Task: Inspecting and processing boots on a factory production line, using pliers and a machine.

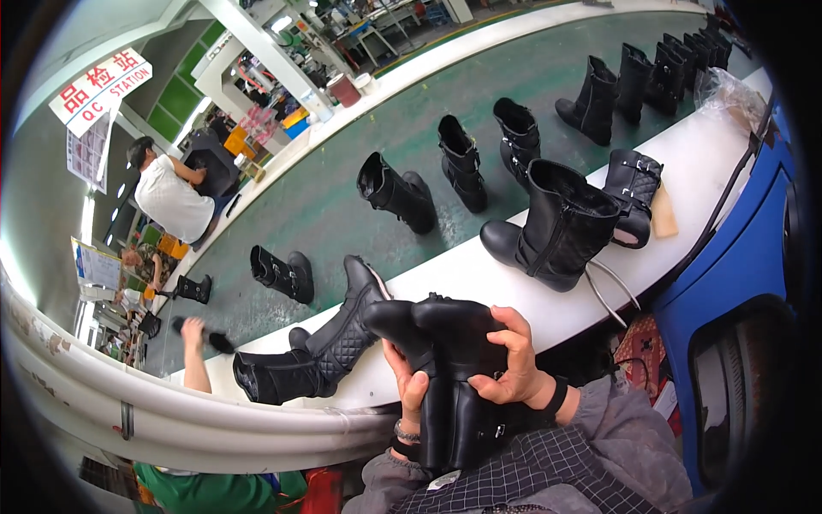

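A pair of black boots (454, 343) is held side by side in front of me, toes up and shafts pointing down toward my checked apron (531, 471). My left hand (411, 392) is closed round the left boot, thumb along its ankle. On the other side, my right hand (517, 360) grips the right boot, with fingers over its foot and thumb near the ankle. A small buckle shows on the right boot's shaft. Just beyond my left hand, black quilted boots (338, 338) lie on the white ledge (445, 272). Other black boots (552, 223) stand on it to the right.
Several black boots stand along the green conveyor belt (342, 231). A buckled boot (632, 193) leans near a tan piece (663, 212) and clear plastic (732, 98). At left, another person's hand (194, 334) is near a dark object; a blue machine frame (728, 257) stands right.
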A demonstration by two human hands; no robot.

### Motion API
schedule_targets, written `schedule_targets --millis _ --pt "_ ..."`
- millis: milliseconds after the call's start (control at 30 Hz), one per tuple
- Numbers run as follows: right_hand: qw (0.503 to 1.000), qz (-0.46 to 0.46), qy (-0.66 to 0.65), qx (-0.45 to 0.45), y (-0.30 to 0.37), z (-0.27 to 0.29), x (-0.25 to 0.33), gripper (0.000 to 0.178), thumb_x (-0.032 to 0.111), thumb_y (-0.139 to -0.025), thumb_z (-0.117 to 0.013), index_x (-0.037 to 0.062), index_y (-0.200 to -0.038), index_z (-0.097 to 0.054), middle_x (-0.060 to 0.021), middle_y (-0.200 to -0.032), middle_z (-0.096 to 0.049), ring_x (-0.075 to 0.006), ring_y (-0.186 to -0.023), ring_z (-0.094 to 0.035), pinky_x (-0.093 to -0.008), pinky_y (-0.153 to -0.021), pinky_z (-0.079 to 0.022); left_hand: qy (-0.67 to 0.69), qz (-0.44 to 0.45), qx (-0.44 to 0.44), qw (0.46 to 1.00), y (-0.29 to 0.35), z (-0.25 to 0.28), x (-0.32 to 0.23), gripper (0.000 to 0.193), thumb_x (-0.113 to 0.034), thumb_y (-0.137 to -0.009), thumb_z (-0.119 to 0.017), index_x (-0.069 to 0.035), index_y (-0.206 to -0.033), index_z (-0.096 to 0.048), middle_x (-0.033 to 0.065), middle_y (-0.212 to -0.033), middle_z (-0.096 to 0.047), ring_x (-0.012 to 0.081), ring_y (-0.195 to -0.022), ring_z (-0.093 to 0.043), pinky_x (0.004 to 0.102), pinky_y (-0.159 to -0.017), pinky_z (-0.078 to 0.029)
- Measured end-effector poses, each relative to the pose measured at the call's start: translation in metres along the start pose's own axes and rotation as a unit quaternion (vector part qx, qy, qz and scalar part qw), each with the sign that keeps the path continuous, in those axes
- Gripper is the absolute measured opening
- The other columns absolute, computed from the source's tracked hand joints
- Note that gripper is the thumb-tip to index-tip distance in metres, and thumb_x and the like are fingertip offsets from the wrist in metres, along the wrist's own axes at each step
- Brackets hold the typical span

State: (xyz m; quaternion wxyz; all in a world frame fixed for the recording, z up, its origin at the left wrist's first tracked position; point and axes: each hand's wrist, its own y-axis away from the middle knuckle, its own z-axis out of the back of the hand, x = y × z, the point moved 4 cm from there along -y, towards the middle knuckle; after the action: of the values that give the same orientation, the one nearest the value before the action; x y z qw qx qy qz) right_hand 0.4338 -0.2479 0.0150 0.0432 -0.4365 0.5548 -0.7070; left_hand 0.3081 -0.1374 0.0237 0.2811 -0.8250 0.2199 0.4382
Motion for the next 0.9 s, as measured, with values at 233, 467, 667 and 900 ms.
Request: schedule_targets --millis 233,467,667,900 --pt "0.988 -0.113 -0.106 0.007 0.012 0.012 -0.016 0.094 0.042 -0.073 -0.071 -0.0053 -0.141 -0.027 -0.0234 -0.140 -0.035 -0.0355 -0.130 -0.037 -0.0427 -0.111 -0.026 -0.168 -0.032 0.015 0.985 0.008 -0.014 0.004 0.108 -0.032 -0.076 -0.067 -0.004 -0.151 0.004 0.0157 -0.151 -0.019 0.0289 -0.141 -0.020 0.0421 -0.116 -0.014" --pt "0.938 -0.214 -0.273 0.015 0.016 0.012 -0.019 0.113 0.051 -0.068 -0.073 -0.0043 -0.146 -0.013 -0.0178 -0.141 -0.034 -0.0286 -0.133 -0.034 -0.0407 -0.113 -0.023 -0.235 -0.075 0.006 0.969 0.015 -0.021 0.009 0.108 -0.028 -0.077 -0.069 -0.004 -0.150 0.006 0.0171 -0.150 -0.019 0.0296 -0.140 -0.021 0.0422 -0.115 -0.015" --pt "0.903 -0.239 -0.356 -0.009 0.014 0.009 -0.017 0.115 0.052 -0.071 -0.075 -0.0025 -0.148 -0.009 -0.0175 -0.142 -0.034 -0.0279 -0.133 -0.036 -0.0414 -0.113 -0.025 -0.262 -0.105 0.013 0.959 0.013 -0.016 0.014 0.111 -0.040 -0.076 -0.073 -0.001 -0.149 0.000 0.0172 -0.144 -0.026 0.0286 -0.132 -0.031 0.0423 -0.111 -0.022" --pt "0.921 -0.231 -0.313 -0.020 0.013 0.012 -0.019 0.116 0.055 -0.070 -0.076 -0.0041 -0.147 -0.012 -0.0188 -0.140 -0.038 -0.0285 -0.130 -0.041 -0.0416 -0.110 -0.030 -0.279 -0.080 0.049 0.956 0.003 -0.004 0.018 0.115 -0.048 -0.070 -0.077 0.001 -0.147 -0.007 0.0159 -0.136 -0.035 0.0270 -0.128 -0.035 0.0398 -0.107 -0.029"
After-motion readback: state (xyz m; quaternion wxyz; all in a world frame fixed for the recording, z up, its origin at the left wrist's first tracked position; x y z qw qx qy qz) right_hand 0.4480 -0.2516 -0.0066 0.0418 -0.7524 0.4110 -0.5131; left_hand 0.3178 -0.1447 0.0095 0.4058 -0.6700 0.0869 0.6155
